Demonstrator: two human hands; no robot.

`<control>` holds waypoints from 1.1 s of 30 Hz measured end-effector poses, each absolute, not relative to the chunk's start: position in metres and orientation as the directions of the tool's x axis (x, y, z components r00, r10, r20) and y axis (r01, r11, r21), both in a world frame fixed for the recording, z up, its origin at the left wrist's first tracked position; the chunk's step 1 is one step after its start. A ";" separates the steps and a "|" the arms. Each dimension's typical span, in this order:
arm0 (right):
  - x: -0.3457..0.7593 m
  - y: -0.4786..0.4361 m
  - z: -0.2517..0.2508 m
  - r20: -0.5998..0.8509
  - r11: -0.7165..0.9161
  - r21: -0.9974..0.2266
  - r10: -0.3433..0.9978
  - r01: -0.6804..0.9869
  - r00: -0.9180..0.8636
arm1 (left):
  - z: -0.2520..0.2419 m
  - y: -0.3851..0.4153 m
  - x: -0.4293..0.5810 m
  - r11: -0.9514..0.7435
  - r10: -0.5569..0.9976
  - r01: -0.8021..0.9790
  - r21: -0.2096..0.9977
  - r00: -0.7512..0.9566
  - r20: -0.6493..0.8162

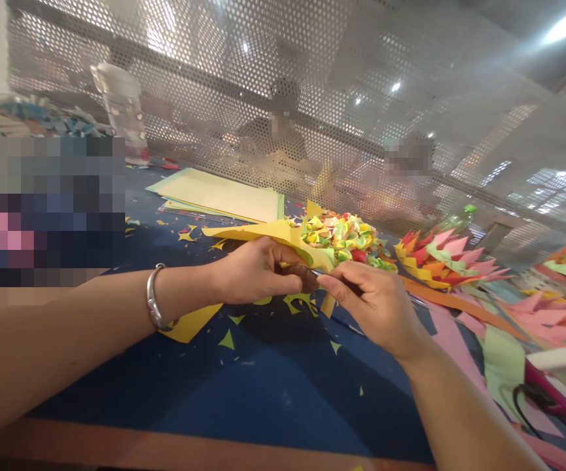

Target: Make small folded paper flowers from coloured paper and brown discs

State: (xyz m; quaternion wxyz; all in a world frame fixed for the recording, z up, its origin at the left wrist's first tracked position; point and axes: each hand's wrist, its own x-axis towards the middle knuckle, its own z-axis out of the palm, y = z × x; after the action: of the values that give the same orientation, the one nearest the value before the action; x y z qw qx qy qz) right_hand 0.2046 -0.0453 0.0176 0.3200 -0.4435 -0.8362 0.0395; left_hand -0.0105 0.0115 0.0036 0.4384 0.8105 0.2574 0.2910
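Head view: your yellow paper [267,231] lies on the near side of the paper stack [224,195], its long axis running left to right. Your left hand [258,269], nearer the stack, grasps the paper's near edge; your right hand [373,301], right of the stack, curls by the paper's right end, its grip impossible to tell. No brand, label or writing is legible.

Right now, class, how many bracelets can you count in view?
1. The silver bracelet circles the arm, just behind the left hand, which holds yellow paper. Pixelation at far left may hide others.
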 end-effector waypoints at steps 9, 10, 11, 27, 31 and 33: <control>0.204 -0.045 0.019 0.496 0.604 -0.358 0.769 0.712 -0.403 | 0.004 0.013 -0.012 -0.537 0.645 0.163 0.828 0.712 0.277; 0.204 -0.045 0.019 0.495 0.604 -0.356 0.769 0.713 -0.404 | 0.004 0.013 -0.012 -0.537 0.643 0.164 0.827 0.714 0.276; 0.204 -0.045 0.018 0.495 0.603 -0.355 0.770 0.715 -0.404 | 0.004 0.013 -0.012 -0.538 0.642 0.164 0.826 0.715 0.276; 0.203 -0.047 0.019 0.476 0.597 -0.340 0.775 0.726 -0.415 | 0.006 0.013 -0.013 -0.500 0.600 0.161 0.851 0.773 0.207; 0.203 -0.048 0.019 0.482 0.597 -0.341 0.774 0.726 -0.409 | 0.009 0.012 -0.014 -0.422 0.599 0.143 0.895 0.785 0.157; 0.203 -0.048 0.018 0.479 0.595 -0.347 0.777 0.725 -0.408 | 0.009 0.012 -0.014 -0.385 0.594 0.136 0.913 0.794 0.133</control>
State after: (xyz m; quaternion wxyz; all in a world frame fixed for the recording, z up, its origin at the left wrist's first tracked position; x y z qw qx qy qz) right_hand 0.2031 -0.0480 0.0183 0.3086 -0.4480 -0.8380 0.0422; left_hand -0.0139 0.0121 0.0094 0.5055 0.8009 0.2276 0.2265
